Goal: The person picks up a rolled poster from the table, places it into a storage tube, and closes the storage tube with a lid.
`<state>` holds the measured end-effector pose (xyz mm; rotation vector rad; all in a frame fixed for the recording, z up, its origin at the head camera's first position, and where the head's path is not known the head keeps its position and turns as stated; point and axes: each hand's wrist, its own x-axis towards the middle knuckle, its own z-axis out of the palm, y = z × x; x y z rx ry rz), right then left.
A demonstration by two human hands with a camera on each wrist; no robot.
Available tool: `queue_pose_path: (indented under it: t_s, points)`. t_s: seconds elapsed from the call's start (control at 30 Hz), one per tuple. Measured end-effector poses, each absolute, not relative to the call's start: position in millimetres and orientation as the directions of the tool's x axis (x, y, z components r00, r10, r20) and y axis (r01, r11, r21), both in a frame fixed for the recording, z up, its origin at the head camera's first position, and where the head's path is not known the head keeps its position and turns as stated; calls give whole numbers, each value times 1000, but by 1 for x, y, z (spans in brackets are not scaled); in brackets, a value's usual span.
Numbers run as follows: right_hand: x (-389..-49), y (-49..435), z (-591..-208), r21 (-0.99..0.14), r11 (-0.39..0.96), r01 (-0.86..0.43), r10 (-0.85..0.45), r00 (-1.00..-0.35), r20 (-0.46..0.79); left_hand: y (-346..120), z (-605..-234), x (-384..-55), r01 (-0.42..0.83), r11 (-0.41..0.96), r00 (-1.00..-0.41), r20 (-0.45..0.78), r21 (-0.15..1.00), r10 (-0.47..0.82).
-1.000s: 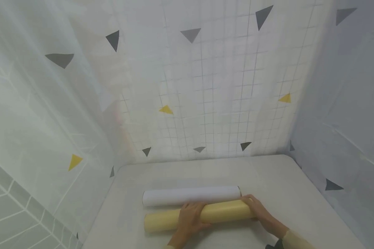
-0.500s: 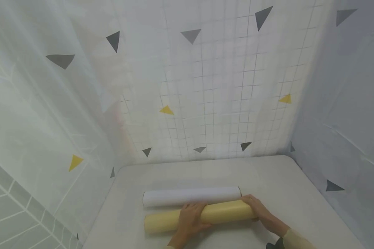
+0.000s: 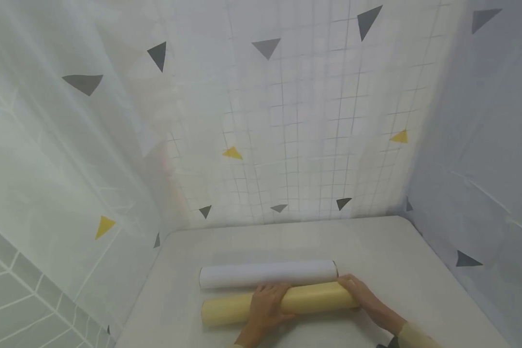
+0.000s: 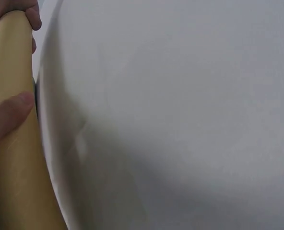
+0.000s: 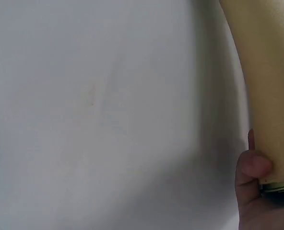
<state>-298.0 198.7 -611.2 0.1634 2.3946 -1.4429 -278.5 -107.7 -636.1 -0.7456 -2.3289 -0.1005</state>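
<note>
A long yellow cardboard-like tube point(image 3: 315, 298) lies crosswise on the white table, its right end slightly farther away than its left. My left hand point(image 3: 267, 305) grips it left of the middle, fingers over the top and thumb on the near side. Around its right end my right hand point(image 3: 363, 296) holds on; in the right wrist view the thumb point(image 5: 256, 165) presses beside a dark end rim point(image 5: 278, 186). Just behind, a white tube point(image 3: 267, 274) lies nearly parallel, with a thin dark edge at its right end. The fingers' undersides are hidden.
The white tabletop point(image 3: 287, 241) has rounded far corners. Translucent sheeting point(image 3: 309, 121) with grey and yellow triangles hangs behind it and at both sides. A tiled surface point(image 3: 21, 295) shows at lower left. Something dark point(image 3: 391, 343) sits at the bottom edge near the right sleeve.
</note>
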Motion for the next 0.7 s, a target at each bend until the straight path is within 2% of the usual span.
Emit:
queue_pose_path:
  t_s: [0.23,0.47,0.7]
  points:
    - [-298,204,-624,-847,468,253,-66,-946,-318,-106,-644,-283,533,833,-570,664,-149,484]
    - [-297,208,-623,-840,521,153,-142,-955,-262,-106,-644,-283,553,824,-576,658,-122,484]
    - [-295,210,-627,-820,559,120,-162,-955,-250,-109,-650,-284,568,812,-568,648,-136,507]
